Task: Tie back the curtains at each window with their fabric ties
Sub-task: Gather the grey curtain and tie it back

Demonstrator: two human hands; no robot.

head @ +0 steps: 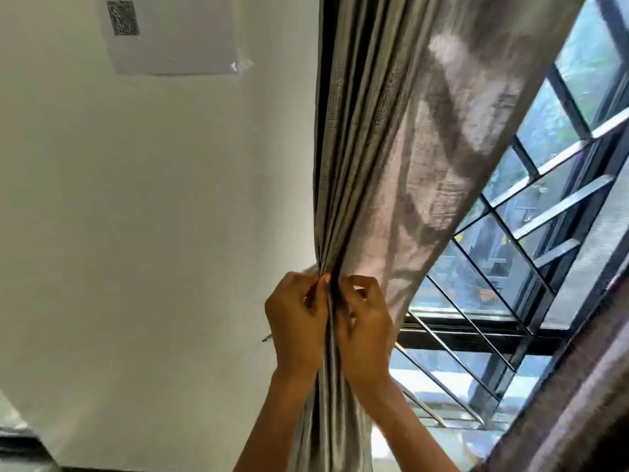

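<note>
Both hands are bunching the grey curtain (401, 172) beside the window (531, 253): the left hand (295, 327) and the right hand (366, 327) are pinching its gathered folds, fingers (360, 287) clamped on cloth.

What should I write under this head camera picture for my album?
Two hands, left hand and right hand, pinch the gathered grey curtain together beside the barred window.
</note>
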